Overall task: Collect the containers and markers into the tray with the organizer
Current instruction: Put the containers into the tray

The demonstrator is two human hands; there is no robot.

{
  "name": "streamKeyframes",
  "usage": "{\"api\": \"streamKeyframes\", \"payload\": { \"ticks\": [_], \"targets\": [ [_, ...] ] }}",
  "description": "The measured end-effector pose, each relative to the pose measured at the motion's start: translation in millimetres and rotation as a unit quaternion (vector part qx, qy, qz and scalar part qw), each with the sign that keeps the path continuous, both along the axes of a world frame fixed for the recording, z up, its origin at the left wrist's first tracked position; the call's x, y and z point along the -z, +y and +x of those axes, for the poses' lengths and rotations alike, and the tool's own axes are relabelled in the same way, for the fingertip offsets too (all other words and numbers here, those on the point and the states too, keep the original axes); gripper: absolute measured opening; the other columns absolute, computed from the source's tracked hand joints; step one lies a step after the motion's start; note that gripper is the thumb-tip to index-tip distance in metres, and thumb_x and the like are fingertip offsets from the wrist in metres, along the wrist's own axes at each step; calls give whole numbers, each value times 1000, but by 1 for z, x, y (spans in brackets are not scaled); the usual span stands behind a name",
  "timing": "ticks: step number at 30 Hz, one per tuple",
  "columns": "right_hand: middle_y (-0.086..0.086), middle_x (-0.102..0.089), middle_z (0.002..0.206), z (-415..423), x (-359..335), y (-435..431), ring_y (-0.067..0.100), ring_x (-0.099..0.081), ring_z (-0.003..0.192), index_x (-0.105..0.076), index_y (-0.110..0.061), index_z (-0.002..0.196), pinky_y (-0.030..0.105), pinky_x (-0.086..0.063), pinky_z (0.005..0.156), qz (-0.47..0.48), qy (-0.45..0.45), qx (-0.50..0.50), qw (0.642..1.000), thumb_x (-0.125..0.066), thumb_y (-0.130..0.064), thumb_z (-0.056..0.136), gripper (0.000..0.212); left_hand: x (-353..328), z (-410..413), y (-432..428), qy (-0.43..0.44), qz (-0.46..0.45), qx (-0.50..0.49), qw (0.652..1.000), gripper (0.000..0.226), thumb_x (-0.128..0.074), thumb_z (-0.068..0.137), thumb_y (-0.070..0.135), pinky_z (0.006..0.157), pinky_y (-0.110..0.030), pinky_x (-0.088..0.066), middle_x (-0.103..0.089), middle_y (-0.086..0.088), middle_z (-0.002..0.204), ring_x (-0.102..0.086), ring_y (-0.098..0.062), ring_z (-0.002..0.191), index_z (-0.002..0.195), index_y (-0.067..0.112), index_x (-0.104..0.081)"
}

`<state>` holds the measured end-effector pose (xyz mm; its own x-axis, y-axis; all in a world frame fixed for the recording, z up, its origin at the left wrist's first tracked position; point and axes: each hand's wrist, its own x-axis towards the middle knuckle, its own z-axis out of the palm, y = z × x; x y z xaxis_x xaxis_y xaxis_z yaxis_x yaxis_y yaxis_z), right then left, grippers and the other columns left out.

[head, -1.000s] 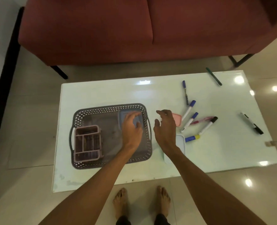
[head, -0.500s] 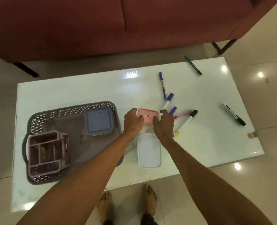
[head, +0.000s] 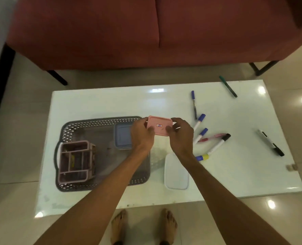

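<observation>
A small pink container (head: 159,127) is held up between my left hand (head: 142,135) and my right hand (head: 181,136), lifted over the right rim of the grey perforated tray (head: 93,122). Inside the tray a pink organizer (head: 75,160) stands at the left and a blue container (head: 122,137) lies at the right, partly behind my left hand. A white container (head: 175,171) rests on the table to the right of the tray. Several markers lie to the right: blue-capped ones (head: 199,122), a red one (head: 212,137), a black-capped one (head: 219,144), a green one (head: 228,86) and a black one (head: 270,143).
The white glossy table (head: 111,101) stands in front of a red sofa (head: 146,32). My bare feet (head: 143,227) show below the table's near edge. A small tan piece (head: 290,167) sits at the table's right edge.
My left hand left the blue container in the tray. Both hands closed on the pink container on the table and lifted it toward the tray's right rim.
</observation>
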<state>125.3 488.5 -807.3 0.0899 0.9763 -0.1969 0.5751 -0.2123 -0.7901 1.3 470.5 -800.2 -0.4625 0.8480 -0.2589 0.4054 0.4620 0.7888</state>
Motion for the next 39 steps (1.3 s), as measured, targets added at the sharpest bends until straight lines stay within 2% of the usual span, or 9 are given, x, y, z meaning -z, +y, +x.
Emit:
{"api": "streamKeyframes", "payload": {
  "ticks": [2,4,11,19,21,24,27,33,39],
  "targets": [
    [11,-69,106,-31,-14,-8,17,-63,86,-66,-7,119,13,-49,73,13,7,-28,999,-65,-8,91,28,-13,-31,-13,4,7,-16,1000,24,-62,86,-2,65,-10,-52,-73,2,92,-66,-13,79,102,9,-75],
    [9,-69,108,-68,-21,-17,18,-65,89,-66,-8,119,12,-52,75,11,20,-55,998,-65,-9,91,28,-21,-68,-29,12,-2,-41,999,24,-65,87,2,65,-1,-43,-72,5,95,-65,-11,82,108,8,-75],
    [5,-76,106,-176,-5,-36,18,-71,95,-73,-12,111,32,-60,85,-15,39,-104,994,-66,-6,86,26,-8,-178,-57,7,-54,-87,995,33,-70,87,5,89,-26,-54,-74,-8,114,-70,-22,104,121,7,-69],
    [12,-74,105,-256,30,-38,24,-70,95,-72,-3,104,28,-59,80,-64,-21,-134,989,-66,-1,84,20,24,-259,-60,20,-136,-82,987,33,-71,86,7,87,-36,-59,-73,-12,116,-70,-28,104,119,8,-71],
    [12,-75,102,-266,43,-37,26,-70,92,-72,-4,97,35,-61,81,-95,-41,-138,985,-67,-1,81,17,31,-271,-58,15,-174,-78,981,31,-71,84,8,89,-39,-58,-73,-14,113,-70,-29,101,115,6,-72],
    [9,-74,101,-277,64,-36,27,-71,91,-71,-8,94,41,-63,77,-145,-53,-133,979,-68,-5,78,16,36,-281,-54,3,-210,-63,976,25,-65,86,10,81,-34,-57,-72,-16,110,-69,-31,99,109,3,-73],
    [9,-75,102,-282,64,-35,24,-71,93,-73,-5,98,34,-62,78,-161,-51,-122,978,-67,-2,81,18,34,-283,-50,-7,-229,-47,972,25,-56,88,9,69,-28,-49,-69,-16,108,-67,-31,99,108,1,-68],
    [12,-76,102,-286,63,-33,26,-71,95,-74,-4,101,39,-60,85,-160,-48,-124,978,-64,2,79,25,31,-287,-51,6,-246,-20,969,27,-51,87,7,68,-30,-45,-67,-19,108,-64,-32,96,109,-2,-65],
    [10,-74,106,-274,55,-35,22,-68,98,-71,-4,108,22,-49,82,-128,-36,-146,980,-61,2,86,25,22,-281,-58,57,-224,4,973,14,-56,90,9,63,-27,-44,-66,-14,96,-66,-31,93,98,2,-65]
  ]
}}
